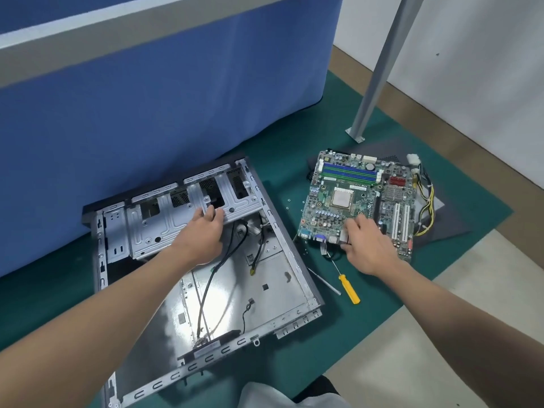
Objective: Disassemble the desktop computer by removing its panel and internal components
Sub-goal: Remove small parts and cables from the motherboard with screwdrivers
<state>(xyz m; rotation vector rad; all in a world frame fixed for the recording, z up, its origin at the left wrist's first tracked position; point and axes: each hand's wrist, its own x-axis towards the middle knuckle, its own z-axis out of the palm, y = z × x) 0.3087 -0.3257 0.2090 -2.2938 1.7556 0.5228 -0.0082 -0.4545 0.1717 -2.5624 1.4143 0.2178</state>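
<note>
The case (265, 275) lies on its side on the green mat (368, 319), open face up, which leaves its inside easy to reach from above. The motherboard (353, 195) is already out. It rests just right of the case on a dark panel (441, 231), probably the removed side cover, so that it has a flat bed well clear of the work. The right hand (368, 245) is at the board's near edge, its grip curled on that edge with the thumb low beside the rear ports, seemingly setting it square or letting it down. The left hand (203, 231) reaches into the case, and its grip pinches the lip of the drive cage (164, 213), likely to steady the case or test the cage, which looks like the next part to free. Loose black cables (206, 287) trail across the case floor and could snag when the cage lifts. A yellow-handled screwdriver (348, 288) lies between case and board, within easy reach of the right hand. A few small screws (288, 200) sit on the mat by the board's left edge. A yellow and black wire bundle (426, 201) lies beyond the board.
</note>
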